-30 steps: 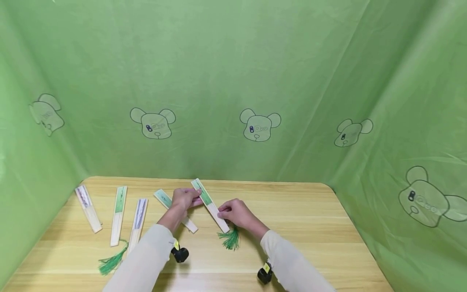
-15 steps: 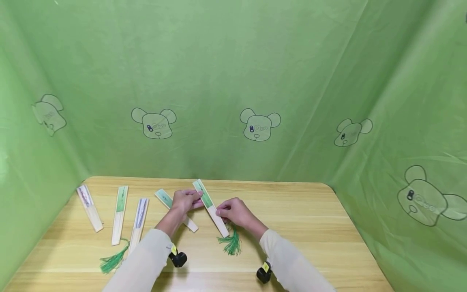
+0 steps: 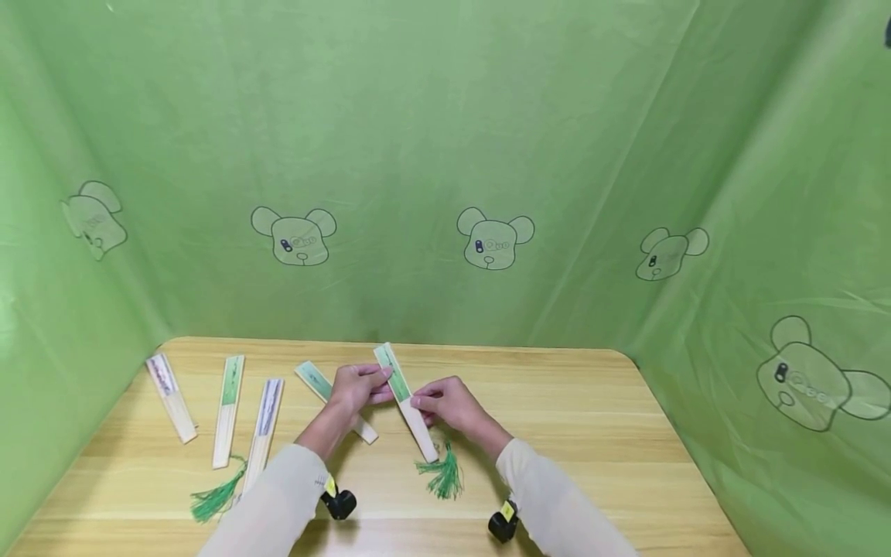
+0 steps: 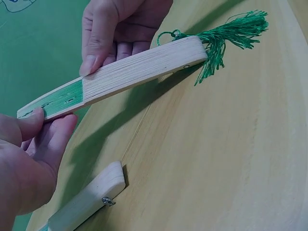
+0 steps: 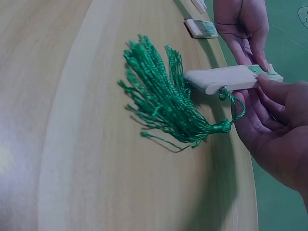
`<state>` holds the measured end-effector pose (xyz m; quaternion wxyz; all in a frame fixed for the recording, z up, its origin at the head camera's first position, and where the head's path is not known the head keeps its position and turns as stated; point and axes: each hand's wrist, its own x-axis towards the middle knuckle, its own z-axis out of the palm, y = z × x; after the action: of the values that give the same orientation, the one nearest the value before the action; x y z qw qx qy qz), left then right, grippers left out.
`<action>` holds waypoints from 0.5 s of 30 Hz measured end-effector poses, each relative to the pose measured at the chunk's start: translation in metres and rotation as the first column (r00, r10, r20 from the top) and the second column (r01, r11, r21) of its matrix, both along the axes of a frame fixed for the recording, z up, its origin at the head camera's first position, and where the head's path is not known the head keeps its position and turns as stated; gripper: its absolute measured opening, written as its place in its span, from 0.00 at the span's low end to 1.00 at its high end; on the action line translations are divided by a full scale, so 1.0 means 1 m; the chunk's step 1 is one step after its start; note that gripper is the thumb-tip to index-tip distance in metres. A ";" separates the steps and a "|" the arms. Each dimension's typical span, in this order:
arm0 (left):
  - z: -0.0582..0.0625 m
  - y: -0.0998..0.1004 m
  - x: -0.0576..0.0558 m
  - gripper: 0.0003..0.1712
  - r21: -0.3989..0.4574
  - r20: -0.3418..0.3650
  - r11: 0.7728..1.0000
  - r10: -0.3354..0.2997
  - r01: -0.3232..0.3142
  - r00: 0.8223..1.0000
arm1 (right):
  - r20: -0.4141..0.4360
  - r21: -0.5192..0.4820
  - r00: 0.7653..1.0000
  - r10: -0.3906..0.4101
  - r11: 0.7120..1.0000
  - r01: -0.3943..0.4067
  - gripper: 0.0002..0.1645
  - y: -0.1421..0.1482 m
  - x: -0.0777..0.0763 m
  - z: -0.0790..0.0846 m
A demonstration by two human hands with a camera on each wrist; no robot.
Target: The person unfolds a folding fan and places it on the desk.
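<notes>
A folded hand fan [image 3: 415, 424] with pale wooden ribs and a green upper part is held above the table, slanting down to the right. My left hand [image 3: 355, 389] pinches its green part between thumb and fingers. Lower down, my right hand [image 3: 448, 404] pinches the fan near its middle, the thumb on the ribs. In the right wrist view a green tassel [image 5: 166, 96] hangs by a cord from the rivet end. Another folded fan [image 4: 89, 195] lies on the table beneath my left hand, partly covered by it in the head view.
On the left of the wooden table [image 3: 578, 433] lie a purple-topped fan [image 3: 171, 398], a green-topped fan [image 3: 228, 410] and a blue-topped fan [image 3: 266, 418]. A second green tassel [image 3: 214, 499] lies beside them. Green curtains [image 3: 397, 139] enclose the back and sides.
The held fan has shifted slightly right and toward me, its tassel lower. The right hand now pinches it higher along the ribs. The fans on the table stay put.
</notes>
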<state>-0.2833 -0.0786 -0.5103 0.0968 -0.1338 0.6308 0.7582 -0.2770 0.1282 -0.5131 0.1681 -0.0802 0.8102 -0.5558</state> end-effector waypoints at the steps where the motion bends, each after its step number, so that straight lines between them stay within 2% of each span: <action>1: 0.000 0.000 0.001 0.20 0.004 -0.002 1.000 -0.006 0.006 1.000 | 0.003 -0.011 1.000 -0.002 1.000 0.002 0.14 0.000 0.000 0.000; 6: 0.000 0.002 0.003 0.19 0.022 -0.007 0.999 -0.031 0.031 1.000 | 0.009 -0.048 1.000 -0.011 0.999 0.012 0.14 0.001 0.000 0.000; 15: -0.001 0.003 0.005 0.19 0.082 -0.022 0.995 -0.050 0.051 0.999 | 0.035 -0.055 0.999 0.005 0.998 -0.003 0.12 0.004 0.001 0.006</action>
<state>-0.2788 -0.0754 -0.5113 0.1150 -0.1061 0.6029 0.7823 -0.2763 0.1319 -0.5067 0.1814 -0.0767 0.7914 -0.5787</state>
